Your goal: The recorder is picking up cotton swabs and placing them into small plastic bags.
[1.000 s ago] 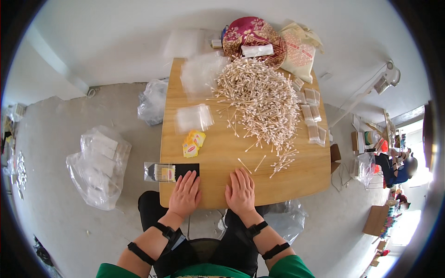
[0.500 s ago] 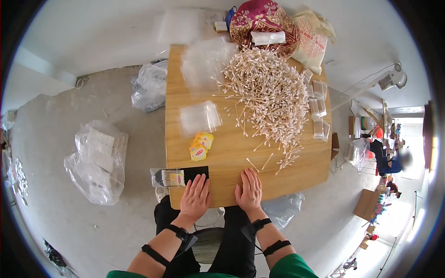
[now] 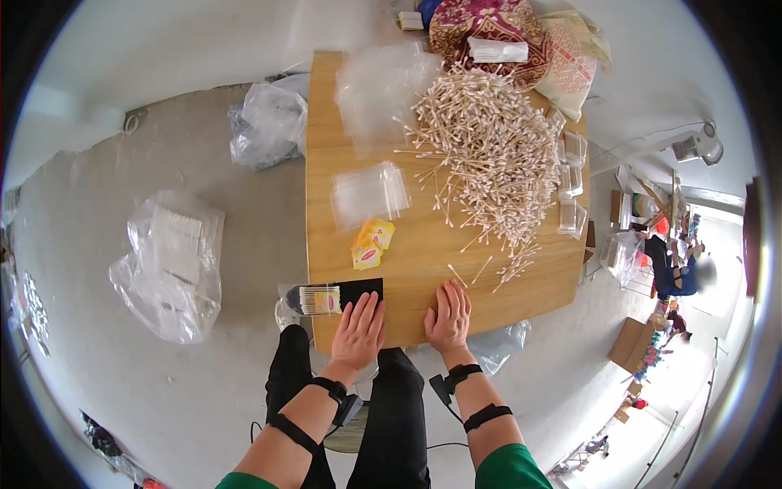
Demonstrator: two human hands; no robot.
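Note:
My left hand [image 3: 357,332] lies flat near the table's front edge, fingers stretched out, its fingertips at a black strip [image 3: 358,291]. At the strip's left end a clear packet of cotton swabs [image 3: 318,300] with a yellow card inside sticks out past the table's left edge. My right hand [image 3: 449,319] also rests flat on the wood, holding nothing. Just beyond its fingers are a few loose swabs, at the near end of a big heap of cotton swabs [image 3: 493,155]. Several yellow cards [image 3: 371,244] lie beyond my left hand, with small clear bags [image 3: 371,194] behind them.
Larger clear sheets or bags [image 3: 383,90] cover the table's far left. Clear plastic boxes [image 3: 572,183] line its right edge. A patterned cloth [image 3: 456,33] and a cream sack [image 3: 568,69] are at the back. A bag of white packs [image 3: 175,253] lies on the floor at left.
The whole view has shifted, so the table appears slightly higher and further right. Both hands stay flat on the table.

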